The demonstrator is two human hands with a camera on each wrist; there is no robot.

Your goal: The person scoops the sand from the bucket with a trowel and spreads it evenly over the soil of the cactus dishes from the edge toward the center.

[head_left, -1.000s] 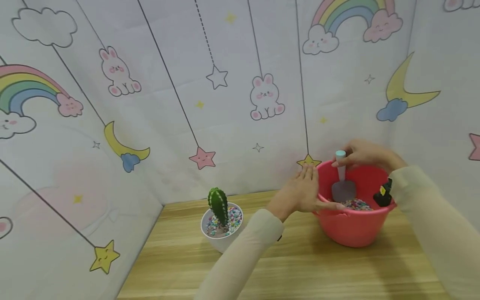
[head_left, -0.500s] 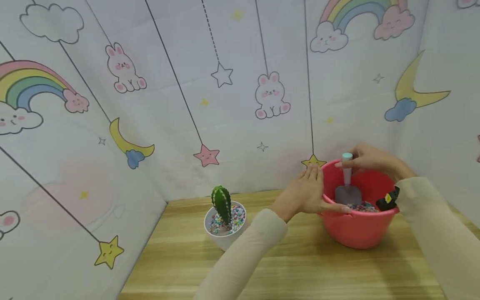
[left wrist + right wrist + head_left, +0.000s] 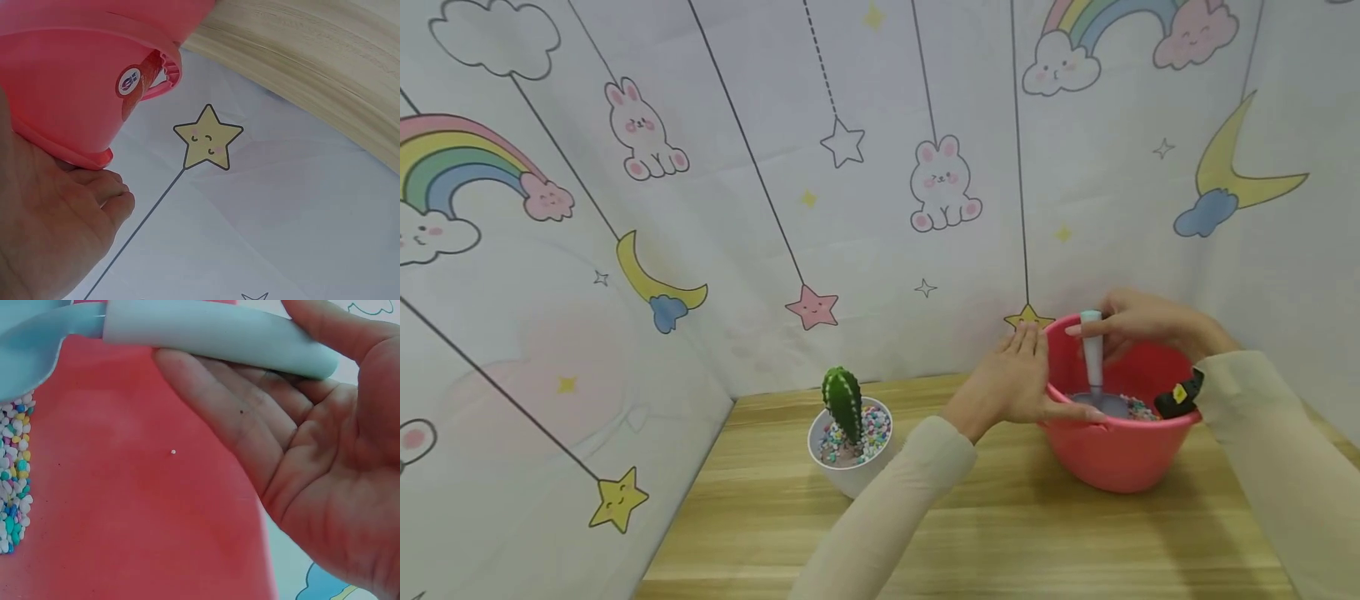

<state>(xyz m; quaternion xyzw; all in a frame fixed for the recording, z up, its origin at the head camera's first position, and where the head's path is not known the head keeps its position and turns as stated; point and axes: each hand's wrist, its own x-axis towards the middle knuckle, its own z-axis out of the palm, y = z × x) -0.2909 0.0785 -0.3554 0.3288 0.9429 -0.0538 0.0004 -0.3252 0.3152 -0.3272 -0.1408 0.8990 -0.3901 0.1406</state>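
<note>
My right hand (image 3: 1142,321) holds the pale handle of a hand trowel (image 3: 1093,354) between thumb and fingers, inside a red plastic bucket (image 3: 1108,454). In the right wrist view, the trowel's light blue blade (image 3: 28,353) lies against multicoloured pebbles (image 3: 14,481), which partly show beside it. My left hand (image 3: 1011,383) rests against the bucket's left side, fingers straight and thumb along the front rim. The left wrist view shows its fingers (image 3: 103,194) at the rim, near the bucket's side handle (image 3: 169,72); the thumb is hidden there.
A white pot (image 3: 853,479) stands left of the bucket, holding a green cactus (image 3: 842,404) among coloured pebbles. A black device with a yellow mark (image 3: 1180,393) sits below the right wrist. Walls with cartoon prints (image 3: 943,183) bound the wooden table (image 3: 760,517) behind and at both sides.
My right hand has lowered the trowel, and its blade has sunk further behind the front rim toward the pebbles. The left hand stays on the bucket. The head view has shifted slightly.
</note>
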